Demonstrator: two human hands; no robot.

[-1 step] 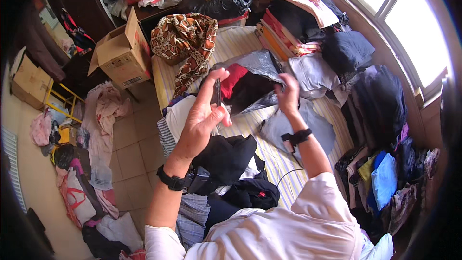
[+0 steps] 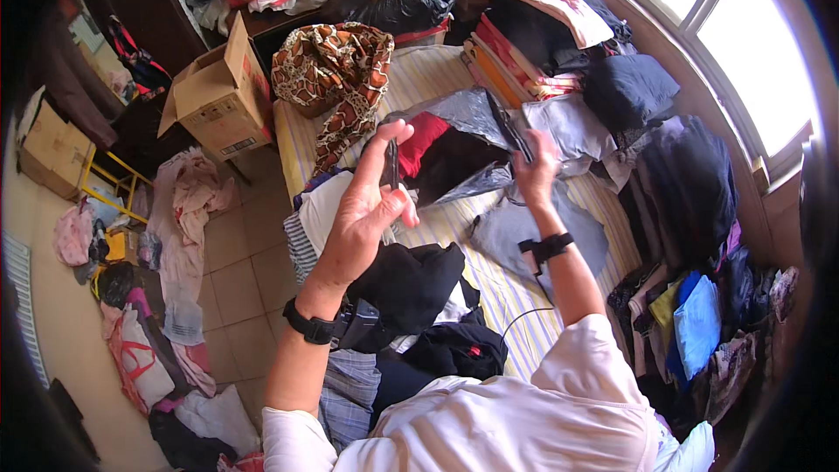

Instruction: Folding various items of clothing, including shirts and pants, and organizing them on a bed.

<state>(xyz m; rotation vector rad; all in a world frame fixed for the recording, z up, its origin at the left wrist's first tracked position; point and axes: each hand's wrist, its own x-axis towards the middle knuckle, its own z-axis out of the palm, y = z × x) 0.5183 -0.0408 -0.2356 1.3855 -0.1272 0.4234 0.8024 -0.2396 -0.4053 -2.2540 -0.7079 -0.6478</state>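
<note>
Soft plastic bag open between my hands

My left hand (image 2: 367,201) has its thumb and forefinger spread at the left side of the bag's mouth, a narrow dark strip showing between them; I cannot tell whether they pinch it. The plastic bag (image 2: 463,107) lies on the striped bed (image 2: 529,345), with red cloth (image 2: 426,140) and something black in its mouth. I judge its film thin, light and a little slippery, apt to fold shut or tear if pulled hard, so the rim, taken at both sides, seems the best hold. My right hand (image 2: 537,170) grips the dark edge on the right side.

Around me from the left: pink garments (image 2: 197,188) trail on the floor, beside an open cardboard box (image 2: 210,109). A brown patterned cloth (image 2: 328,70) is heaped past my left hand. White cloth (image 2: 328,210) and a black garment (image 2: 411,284) crowd that forearm. A thin cable (image 2: 524,313) crosses the sheet and could snag. A grey garment (image 2: 568,240) lies beneath my right forearm, close to the bag. Further right, dark clothes (image 2: 690,179) pile up below the window, limiting room that way.
</note>
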